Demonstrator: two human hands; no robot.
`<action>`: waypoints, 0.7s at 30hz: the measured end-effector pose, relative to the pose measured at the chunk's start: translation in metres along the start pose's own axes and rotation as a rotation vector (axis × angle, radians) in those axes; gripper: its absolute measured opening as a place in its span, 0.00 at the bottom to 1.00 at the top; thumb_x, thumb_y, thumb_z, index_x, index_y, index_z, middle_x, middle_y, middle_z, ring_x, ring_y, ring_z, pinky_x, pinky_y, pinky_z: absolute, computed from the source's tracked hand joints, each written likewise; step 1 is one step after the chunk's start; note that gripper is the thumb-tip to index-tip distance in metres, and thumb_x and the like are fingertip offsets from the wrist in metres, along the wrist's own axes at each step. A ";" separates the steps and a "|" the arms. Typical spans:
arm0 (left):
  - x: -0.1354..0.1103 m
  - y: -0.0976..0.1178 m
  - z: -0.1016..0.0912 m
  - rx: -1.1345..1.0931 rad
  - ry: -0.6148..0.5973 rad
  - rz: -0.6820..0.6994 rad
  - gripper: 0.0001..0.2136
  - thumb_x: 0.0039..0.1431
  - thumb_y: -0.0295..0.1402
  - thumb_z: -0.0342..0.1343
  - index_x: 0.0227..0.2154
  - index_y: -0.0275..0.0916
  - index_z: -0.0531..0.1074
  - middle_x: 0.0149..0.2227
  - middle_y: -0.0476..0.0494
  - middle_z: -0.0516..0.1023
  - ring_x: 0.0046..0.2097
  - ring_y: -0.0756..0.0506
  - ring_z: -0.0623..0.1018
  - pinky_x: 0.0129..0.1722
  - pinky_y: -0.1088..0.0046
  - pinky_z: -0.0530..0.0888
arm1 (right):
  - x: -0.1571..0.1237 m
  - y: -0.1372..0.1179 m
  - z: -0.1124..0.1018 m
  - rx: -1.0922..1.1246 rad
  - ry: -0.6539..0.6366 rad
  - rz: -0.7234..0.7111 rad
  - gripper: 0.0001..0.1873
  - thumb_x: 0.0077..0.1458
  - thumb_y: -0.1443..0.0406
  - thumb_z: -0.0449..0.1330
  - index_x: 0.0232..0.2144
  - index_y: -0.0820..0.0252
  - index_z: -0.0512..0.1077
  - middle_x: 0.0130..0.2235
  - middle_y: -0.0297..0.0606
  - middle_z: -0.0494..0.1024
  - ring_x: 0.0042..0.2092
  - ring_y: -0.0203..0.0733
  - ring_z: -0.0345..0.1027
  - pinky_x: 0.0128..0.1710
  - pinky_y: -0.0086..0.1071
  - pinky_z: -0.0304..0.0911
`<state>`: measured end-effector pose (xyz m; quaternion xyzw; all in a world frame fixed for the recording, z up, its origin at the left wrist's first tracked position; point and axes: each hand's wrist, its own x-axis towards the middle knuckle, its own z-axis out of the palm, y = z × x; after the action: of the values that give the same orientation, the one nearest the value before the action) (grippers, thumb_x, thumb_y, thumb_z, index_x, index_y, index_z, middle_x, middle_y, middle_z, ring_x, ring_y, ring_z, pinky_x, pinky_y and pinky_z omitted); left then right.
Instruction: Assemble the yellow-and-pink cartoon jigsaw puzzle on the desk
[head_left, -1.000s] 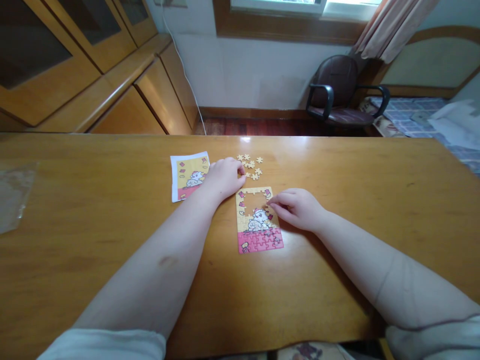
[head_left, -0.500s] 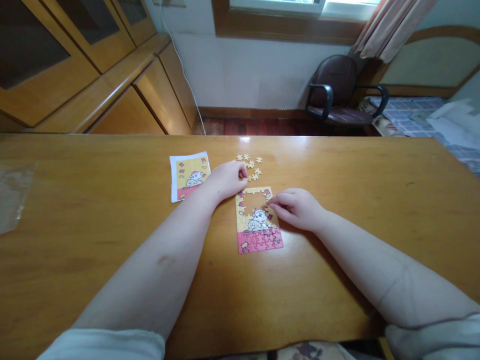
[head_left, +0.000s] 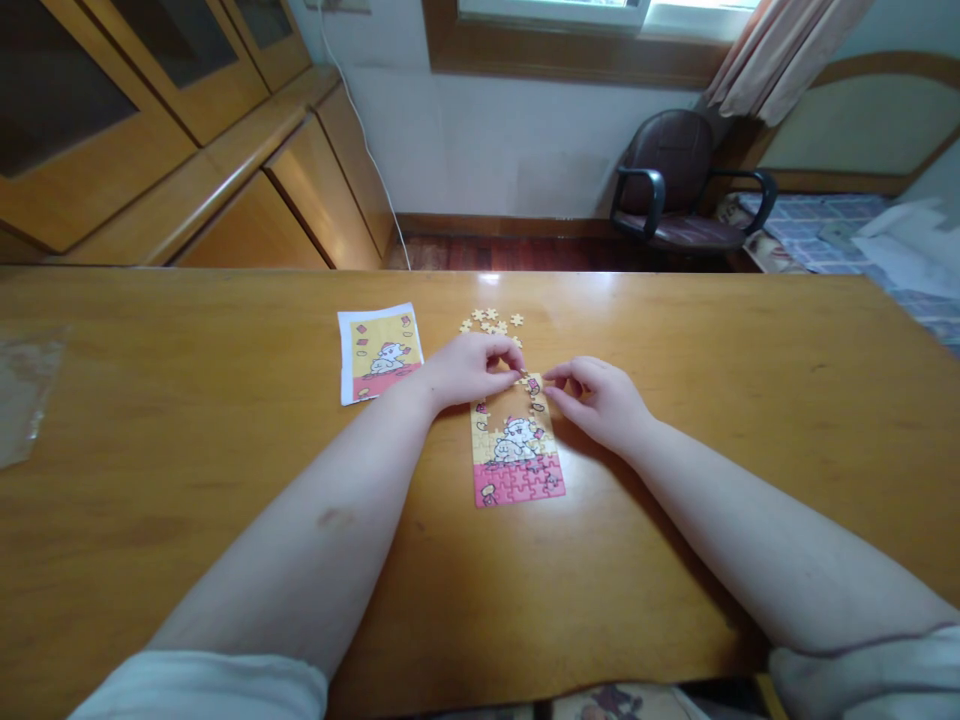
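A partly assembled jigsaw puzzle lies flat on the table, pink at the bottom and yellow above, with a white cartoon animal and a gap in its upper part. My left hand reaches over its top edge, thumb and index finger pinched on a small yellow puzzle piece, mostly covered by the fingertips. At the upper right edge of the puzzle is my right hand, thumb and index slightly apart, nothing visible between them. Loose yellow puzzle pieces lie beyond my left hand, which hides some of them.
Left of the puzzle lies a printed reference picture with a white border. A clear plastic bag sits at the table's left edge. Beyond the wooden table stand an office chair and wooden cabinets.
My left hand has moved right and nearer, from the loose pieces to the puzzle's top edge. My right hand has shifted slightly away from me, and its thumb and index finger have parted.
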<state>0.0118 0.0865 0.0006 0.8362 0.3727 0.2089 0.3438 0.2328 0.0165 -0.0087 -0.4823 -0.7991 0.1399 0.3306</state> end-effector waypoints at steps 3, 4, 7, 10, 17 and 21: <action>-0.002 0.005 0.000 -0.094 -0.046 -0.009 0.05 0.52 0.30 0.58 0.31 0.38 0.78 0.24 0.51 0.73 0.27 0.52 0.69 0.27 0.76 0.66 | 0.001 0.000 0.000 0.038 -0.028 -0.005 0.06 0.55 0.61 0.63 0.32 0.58 0.75 0.25 0.32 0.72 0.27 0.35 0.63 0.30 0.30 0.60; -0.002 0.006 0.000 -0.128 -0.065 -0.005 0.05 0.52 0.30 0.58 0.31 0.38 0.78 0.24 0.50 0.74 0.27 0.52 0.70 0.27 0.76 0.66 | 0.001 -0.001 0.001 0.056 -0.043 -0.016 0.06 0.55 0.61 0.63 0.32 0.57 0.75 0.25 0.32 0.72 0.28 0.35 0.63 0.30 0.30 0.60; -0.002 0.009 0.000 -0.187 -0.129 0.020 0.05 0.51 0.32 0.59 0.30 0.37 0.78 0.25 0.50 0.74 0.27 0.52 0.71 0.27 0.76 0.67 | 0.000 -0.001 0.001 0.106 -0.053 -0.040 0.07 0.56 0.60 0.63 0.31 0.57 0.76 0.25 0.32 0.72 0.28 0.35 0.64 0.30 0.30 0.61; -0.002 0.013 0.002 -0.203 -0.175 0.070 0.06 0.51 0.34 0.61 0.28 0.37 0.78 0.26 0.49 0.76 0.28 0.52 0.71 0.28 0.76 0.67 | -0.002 -0.002 0.002 0.144 -0.035 -0.042 0.06 0.56 0.61 0.63 0.31 0.57 0.77 0.24 0.32 0.73 0.27 0.35 0.65 0.29 0.29 0.61; -0.004 0.014 0.001 -0.184 -0.116 0.101 0.06 0.51 0.32 0.57 0.30 0.38 0.77 0.26 0.49 0.75 0.28 0.52 0.69 0.28 0.76 0.66 | -0.004 -0.004 0.003 0.163 -0.013 0.078 0.06 0.55 0.62 0.63 0.31 0.57 0.79 0.23 0.31 0.75 0.23 0.32 0.61 0.24 0.27 0.57; -0.004 0.005 -0.004 -0.097 0.196 0.093 0.07 0.54 0.30 0.54 0.29 0.38 0.77 0.29 0.48 0.78 0.29 0.51 0.70 0.32 0.73 0.68 | -0.003 -0.005 0.002 0.129 -0.073 -0.017 0.06 0.56 0.63 0.63 0.33 0.57 0.79 0.25 0.34 0.77 0.26 0.34 0.66 0.30 0.29 0.62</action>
<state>0.0091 0.0823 0.0061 0.8106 0.3548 0.3231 0.3355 0.2291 0.0122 -0.0089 -0.4477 -0.8041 0.2059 0.3327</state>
